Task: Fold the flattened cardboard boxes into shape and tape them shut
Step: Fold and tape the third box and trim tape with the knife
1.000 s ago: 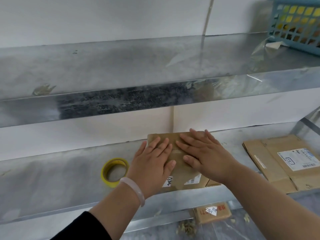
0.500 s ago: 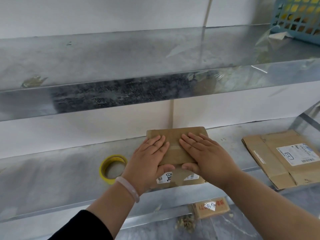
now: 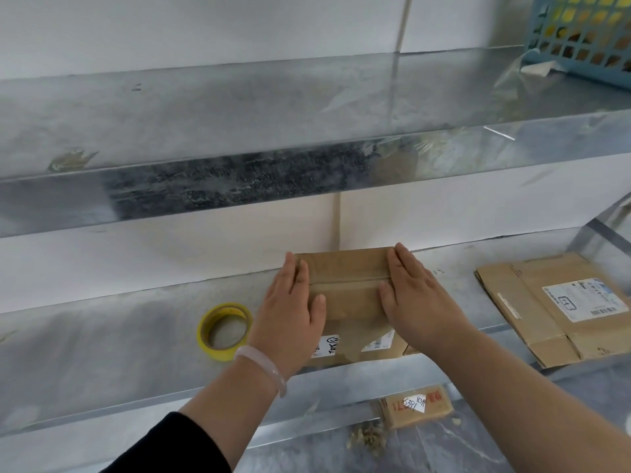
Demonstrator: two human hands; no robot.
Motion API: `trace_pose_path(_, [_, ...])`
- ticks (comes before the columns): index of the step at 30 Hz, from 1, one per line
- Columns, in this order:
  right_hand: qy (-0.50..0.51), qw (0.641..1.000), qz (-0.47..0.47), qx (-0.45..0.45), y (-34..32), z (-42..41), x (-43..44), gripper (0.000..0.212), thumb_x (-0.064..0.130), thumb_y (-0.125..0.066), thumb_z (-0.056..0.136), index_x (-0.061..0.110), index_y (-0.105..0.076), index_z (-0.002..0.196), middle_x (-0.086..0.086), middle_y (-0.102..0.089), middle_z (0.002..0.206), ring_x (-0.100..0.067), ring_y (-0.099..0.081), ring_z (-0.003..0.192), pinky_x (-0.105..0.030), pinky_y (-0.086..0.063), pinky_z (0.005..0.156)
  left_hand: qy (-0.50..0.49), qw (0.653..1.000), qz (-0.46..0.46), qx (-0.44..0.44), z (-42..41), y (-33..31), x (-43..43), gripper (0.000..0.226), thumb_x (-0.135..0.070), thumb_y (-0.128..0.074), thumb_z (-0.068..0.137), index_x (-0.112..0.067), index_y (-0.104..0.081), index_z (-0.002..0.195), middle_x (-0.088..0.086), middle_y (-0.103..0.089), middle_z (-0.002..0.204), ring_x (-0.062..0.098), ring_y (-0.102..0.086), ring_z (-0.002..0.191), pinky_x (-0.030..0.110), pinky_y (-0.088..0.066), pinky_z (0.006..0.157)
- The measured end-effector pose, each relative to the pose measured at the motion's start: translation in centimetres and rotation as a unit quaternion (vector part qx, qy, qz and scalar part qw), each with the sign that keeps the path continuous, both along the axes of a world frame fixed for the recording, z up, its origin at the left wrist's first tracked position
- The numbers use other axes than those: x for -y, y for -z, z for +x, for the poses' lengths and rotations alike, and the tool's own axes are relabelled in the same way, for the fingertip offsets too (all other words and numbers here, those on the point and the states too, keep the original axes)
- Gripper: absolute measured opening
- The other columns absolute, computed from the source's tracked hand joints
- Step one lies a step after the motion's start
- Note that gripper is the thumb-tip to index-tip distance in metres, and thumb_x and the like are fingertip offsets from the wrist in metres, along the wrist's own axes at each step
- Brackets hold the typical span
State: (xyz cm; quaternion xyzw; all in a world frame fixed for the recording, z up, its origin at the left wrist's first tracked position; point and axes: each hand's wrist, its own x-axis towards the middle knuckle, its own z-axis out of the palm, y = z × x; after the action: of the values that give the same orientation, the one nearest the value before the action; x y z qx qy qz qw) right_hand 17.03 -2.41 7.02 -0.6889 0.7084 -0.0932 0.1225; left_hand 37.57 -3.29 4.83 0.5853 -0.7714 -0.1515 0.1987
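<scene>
The small box point(image 3: 348, 288) sits on the metal shelf point(image 3: 102, 353), straight in front of the person and near the white wall. Its top flaps are folded down. The line where they meet runs from left to right. The left hand point(image 3: 290, 308) lies flat on the left end of the top. The right hand point(image 3: 413, 302) lies flat on the right end. Their fingers are straight and press down, and the box is between them. I cannot tell if tape is on it. The yellow tape roll point(image 3: 213, 351) lies just beside the left wrist, so the left hand is nearer to it. Flat cardboard point(image 3: 532, 302) lies well off to the right.
</scene>
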Motion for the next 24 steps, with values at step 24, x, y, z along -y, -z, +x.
trace_pose_path(24, [0.134, 0.887, 0.073, 0.435, -1.7, -0.7, -1.5, 0.023, 0.026, -0.06, 0.093, 0.03, -0.058, 0.116, 0.006, -0.065, 0.111, -0.012, -0.061, 0.099, -0.026, -0.05, 0.077, -0.167, 0.836, 0.279, -0.442, -0.7, -2.2, -0.5, 0.031, -0.037, -0.049, 0.096, -0.023, -0.055, 0.123, -0.005, -0.064, 0.105, 0.015, -0.062, 0.096, 0.037, -0.053, 0.087])
